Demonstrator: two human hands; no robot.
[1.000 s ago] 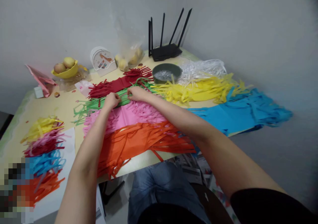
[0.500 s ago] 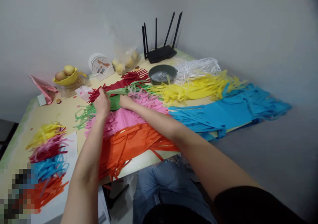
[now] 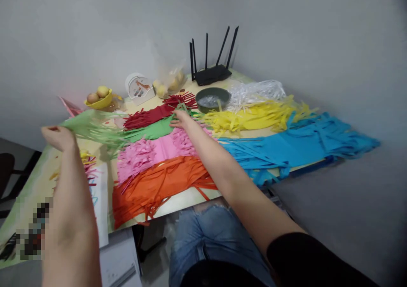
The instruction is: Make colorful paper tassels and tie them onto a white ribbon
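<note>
My left hand [image 3: 59, 137] is raised at the table's left, its fingers pinched on the end of a light green fringed sheet [image 3: 92, 123]. The sheet stretches in the air toward the green fringed stack [image 3: 159, 129]. On the right end of that stack rests my right hand [image 3: 180, 119], fingers apart, palm down. Behind the green lies a dark red fringed stack [image 3: 149, 115]. In front of it are a pink fringed stack [image 3: 162, 147] and an orange one [image 3: 162, 181].
Blue [image 3: 286, 145], yellow [image 3: 254, 116] and white [image 3: 257, 93] fringed bundles lie to the right. A dark bowl [image 3: 200, 102], a black router [image 3: 212, 74], a yellow fruit bowl [image 3: 101, 103] and a white giraffe-print holder [image 3: 140, 93] stand behind. Left is a white paper [image 3: 101, 210].
My left hand has swung left and up from the green stack, drawing out a light green sheet. My right hand has shifted slightly right and its fingers have spread.
</note>
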